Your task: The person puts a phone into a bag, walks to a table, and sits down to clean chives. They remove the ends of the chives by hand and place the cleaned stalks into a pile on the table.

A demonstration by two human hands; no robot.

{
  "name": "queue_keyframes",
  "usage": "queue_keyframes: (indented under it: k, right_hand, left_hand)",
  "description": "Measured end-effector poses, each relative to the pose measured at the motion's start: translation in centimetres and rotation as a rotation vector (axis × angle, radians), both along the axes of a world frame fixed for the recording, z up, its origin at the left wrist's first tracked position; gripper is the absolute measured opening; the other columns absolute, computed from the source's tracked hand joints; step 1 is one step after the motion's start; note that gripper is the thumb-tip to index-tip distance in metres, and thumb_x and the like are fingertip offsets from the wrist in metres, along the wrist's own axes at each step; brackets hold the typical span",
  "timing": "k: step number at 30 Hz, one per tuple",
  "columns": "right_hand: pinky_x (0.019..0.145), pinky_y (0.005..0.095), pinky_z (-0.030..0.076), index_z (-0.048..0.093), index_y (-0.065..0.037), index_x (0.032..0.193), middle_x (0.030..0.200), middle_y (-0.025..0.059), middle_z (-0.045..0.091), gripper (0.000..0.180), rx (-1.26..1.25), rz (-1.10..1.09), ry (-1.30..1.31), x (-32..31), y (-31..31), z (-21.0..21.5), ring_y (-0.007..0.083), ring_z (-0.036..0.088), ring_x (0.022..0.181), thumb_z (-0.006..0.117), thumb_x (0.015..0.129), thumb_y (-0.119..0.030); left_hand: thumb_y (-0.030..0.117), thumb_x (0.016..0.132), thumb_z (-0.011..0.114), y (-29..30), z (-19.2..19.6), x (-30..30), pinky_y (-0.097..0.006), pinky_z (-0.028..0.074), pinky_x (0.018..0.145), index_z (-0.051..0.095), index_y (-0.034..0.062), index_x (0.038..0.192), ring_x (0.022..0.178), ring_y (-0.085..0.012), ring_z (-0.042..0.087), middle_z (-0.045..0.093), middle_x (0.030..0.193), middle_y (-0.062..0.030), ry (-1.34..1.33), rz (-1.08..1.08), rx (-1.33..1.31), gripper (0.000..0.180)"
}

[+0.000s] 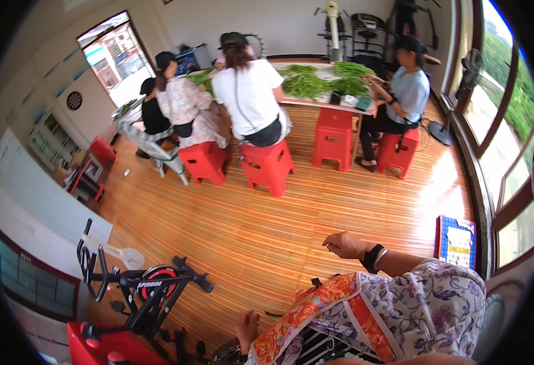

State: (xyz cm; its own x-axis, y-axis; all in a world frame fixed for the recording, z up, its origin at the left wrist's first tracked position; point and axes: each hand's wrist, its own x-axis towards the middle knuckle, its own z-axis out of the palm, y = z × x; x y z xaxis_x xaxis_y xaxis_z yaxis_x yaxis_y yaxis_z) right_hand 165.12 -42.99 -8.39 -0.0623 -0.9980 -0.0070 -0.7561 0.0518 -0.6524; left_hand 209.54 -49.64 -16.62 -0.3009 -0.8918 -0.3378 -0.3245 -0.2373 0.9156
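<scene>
clearly, the leafy greens [304, 84] lie well beyond both hands [344, 245].

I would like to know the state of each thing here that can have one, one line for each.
Right hand: fingers loosely bent, nothing seen in it
Left hand: fingers curled, contents unclear
Leafy greens: piled loose on the long table
Red stool between two sitters: unoccupied
Three red stools near the table: occupied
Exercise bike: riderless
Doorway: appears open
Pedestal fan: upright, running or not unclear
</scene>
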Motion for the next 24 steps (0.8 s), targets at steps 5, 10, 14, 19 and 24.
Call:
queue_keyframes:
  k: [5,10,14,19,24]
  right_hand:
    - [0.065,0.0410,0.055,0.066,-0.005,0.099,0.083,0.0160,0.069,0.015,-0.180,-0.299,-0.077,-9.7,9.1,1.1,0.0338,0.067,0.077,0.060,0.090,-0.015]
    - [0.058,0.0346,0.055,0.066,-0.002,0.093,0.077,0.0148,0.068,0.010,-0.195,-0.565,-0.155,-23.1,20.4,1.7,0.0254,0.069,0.067,0.061,0.091,-0.010]
    - [0.053,0.0293,0.053,0.064,0.002,0.089,0.073,0.0129,0.065,0.006,-0.227,-0.805,-0.154,-32.9,31.2,2.0,0.0197,0.067,0.061,0.060,0.090,-0.002]
    - [0.058,0.0350,0.053,0.064,0.001,0.085,0.077,0.0154,0.067,0.005,-0.232,-0.933,-0.114,-39.7,39.5,1.9,0.0277,0.067,0.065,0.064,0.085,-0.004]
    - [0.063,0.0354,0.054,0.068,0.001,0.098,0.079,0.0164,0.069,0.014,-0.138,-1.012,-0.270,-43.8,46.9,0.9,0.0282,0.069,0.071,0.064,0.086,-0.005]
  left_hand:
    - [0.019,0.093,0.063,-0.1,2.2,-16.0,-0.030,0.053,0.067,0.065,-0.0001,0.103,0.075,-0.0159,0.067,0.070,0.084,-0.0111,-0.090,-0.285,-0.283,0.021]
    - [0.021,0.091,0.066,3.6,5.3,-34.2,-0.032,0.053,0.067,0.065,0.0005,0.102,0.077,-0.0198,0.069,0.070,0.084,-0.0127,-0.011,-0.477,-0.301,0.023]
    - [0.022,0.089,0.068,6.6,6.8,-48.7,-0.034,0.054,0.068,0.065,0.0013,0.104,0.081,-0.0247,0.070,0.070,0.087,-0.0154,-0.095,-0.857,-0.409,0.026]
    - [0.018,0.087,0.068,9.1,8.7,-63.1,-0.034,0.054,0.069,0.065,-0.0001,0.104,0.081,-0.0265,0.070,0.070,0.088,-0.0177,-0.144,-1.153,-0.380,0.025]
    - [0.017,0.089,0.067,11.4,9.4,-76.9,-0.030,0.055,0.071,0.066,-0.0025,0.103,0.082,-0.0187,0.069,0.071,0.091,-0.0133,-0.119,-1.367,-0.405,0.024]
